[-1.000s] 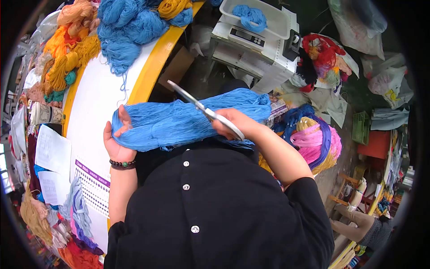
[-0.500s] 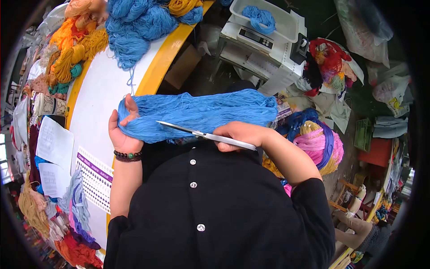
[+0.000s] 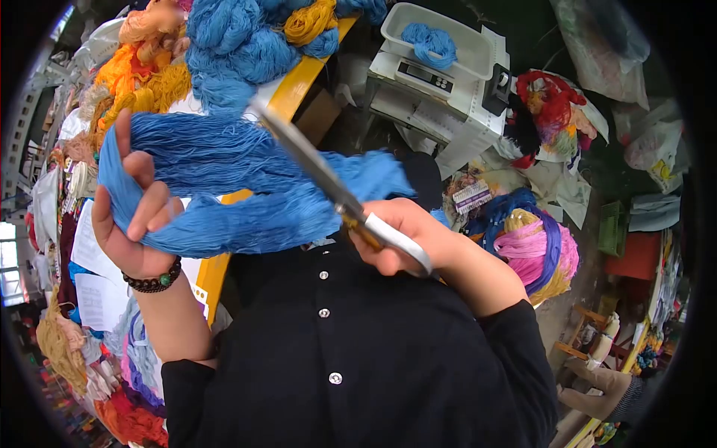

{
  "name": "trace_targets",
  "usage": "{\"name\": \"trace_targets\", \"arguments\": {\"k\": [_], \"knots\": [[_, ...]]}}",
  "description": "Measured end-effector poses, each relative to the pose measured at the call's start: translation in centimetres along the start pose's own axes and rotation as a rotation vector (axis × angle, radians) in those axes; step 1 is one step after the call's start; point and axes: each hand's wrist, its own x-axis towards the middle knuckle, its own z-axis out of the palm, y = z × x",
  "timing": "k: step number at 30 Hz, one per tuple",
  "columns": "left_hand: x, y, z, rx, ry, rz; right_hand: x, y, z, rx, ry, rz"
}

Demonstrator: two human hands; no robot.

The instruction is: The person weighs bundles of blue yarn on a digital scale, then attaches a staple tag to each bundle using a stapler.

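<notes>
A long skein of blue yarn (image 3: 246, 224) stretches across the front of my body. Its left end loops over my left hand (image 3: 142, 216), whose fingers curl around the strands. My right hand (image 3: 403, 235) grips scissors (image 3: 317, 168) by the handles; the blades point up and left, over the skein, and look blurred. The skein's right end hangs loose above my right hand. I wear a beaded bracelet (image 3: 153, 281) on my left wrist.
Blue yarn (image 3: 250, 45) is heaped on the yellow-edged table (image 3: 299, 82). A scale (image 3: 426, 77) holds a white tray (image 3: 478, 45) with blue yarn. Pink and purple yarn (image 3: 534, 246) lies at right. Another person's limb (image 3: 597, 388) shows at lower right.
My left hand has moved left and up, carrying the skein's end, and its fingers have curled in. The skein has spread into two bands. The scissors have swung upward and my right hand has turned.
</notes>
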Motion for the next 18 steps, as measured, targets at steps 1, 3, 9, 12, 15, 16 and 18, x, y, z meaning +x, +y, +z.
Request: {"name": "trace_targets", "arguments": {"k": [1,3,9,12,15,16,18], "knots": [[0.3,0.2,0.5,0.120,0.035,-0.027,0.2,0.1,-0.2,-0.101,0.039,-0.123],[1.3,-1.8,0.0,0.327,0.121,-0.185,-0.7,0.3,-0.9,-0.075,0.177,0.086],[4.4,-7.7,-4.7,0.397,0.188,-0.786,-3.9,3.1,-3.8,-0.463,0.253,0.234],[7.4,-6.6,-6.2,0.431,0.202,-0.953,-4.2,2.6,-4.2,-0.641,0.084,0.279],[9.6,-4.8,-6.4,0.472,0.152,-1.079,-3.7,3.5,-4.7,-0.574,-0.050,0.235],[10.3,-4.1,-6.4,0.508,0.124,-1.113,-3.3,3.8,-4.8,-0.517,-0.097,0.213],[11.1,-3.5,-5.4,0.588,0.156,-1.110,-2.0,4.8,-5.4,-0.448,-0.186,0.267]]}}
